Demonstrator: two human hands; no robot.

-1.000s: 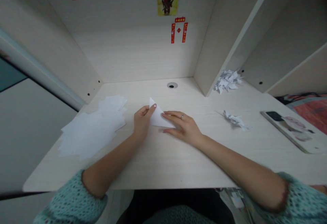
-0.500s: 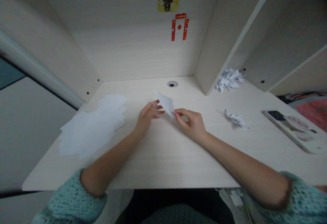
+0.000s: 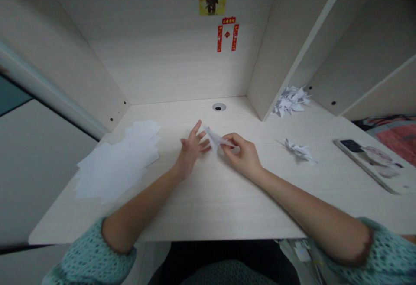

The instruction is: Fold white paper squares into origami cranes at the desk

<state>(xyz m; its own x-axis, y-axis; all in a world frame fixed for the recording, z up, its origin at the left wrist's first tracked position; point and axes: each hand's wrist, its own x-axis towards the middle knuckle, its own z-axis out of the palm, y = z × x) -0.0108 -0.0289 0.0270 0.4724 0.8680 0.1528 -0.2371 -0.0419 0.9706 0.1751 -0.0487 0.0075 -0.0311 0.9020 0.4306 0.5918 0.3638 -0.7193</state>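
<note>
A small folded white paper (image 3: pixel 217 139) is held just above the pale wooden desk (image 3: pixel 208 207), near its middle. My right hand (image 3: pixel 243 155) pinches the paper's right end between thumb and fingers. My left hand (image 3: pixel 191 150) is beside the paper's left end, fingers spread and raised, their tips close to or touching its edge. Both forearms reach in from the near edge, with teal knitted sleeves pushed up.
A loose heap of white paper sheets (image 3: pixel 117 163) lies at the left. A folded paper figure (image 3: pixel 298 150) sits to the right; a pile of such figures (image 3: pixel 290 101) lies in the shelf nook. A phone (image 3: pixel 373 163) rests far right. A cable hole (image 3: pixel 219 107) is behind the hands.
The paper lay flat under both hands a second ago; my right hand lifted it and turned it edge-on. My left hand let go and spread its fingers.
</note>
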